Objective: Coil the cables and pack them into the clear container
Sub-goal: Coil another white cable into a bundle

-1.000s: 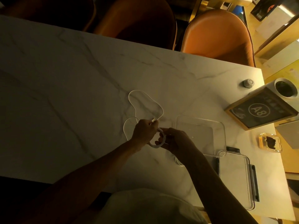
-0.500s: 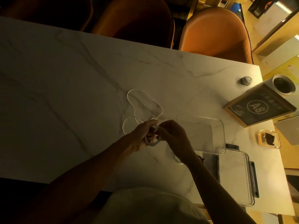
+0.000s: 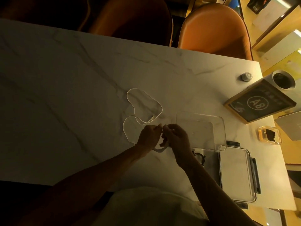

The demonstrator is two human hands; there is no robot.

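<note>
While the white cable (image 3: 143, 101) lies partly in loose loops on the marble counter (image 3: 68, 88), its near end is pinched in the grip of both the left hand (image 3: 149, 136) and the right hand (image 3: 176, 137), fingertips nearly touching. The clear container (image 3: 202, 126) is seen just right of the hands, with its lid (image 3: 236, 173) beside it, nearer the person.

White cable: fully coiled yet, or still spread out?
Partly coiled. Both hands, left and right, hold a small loop, while the rest of the white cable lies in loose curves on the table.
</note>
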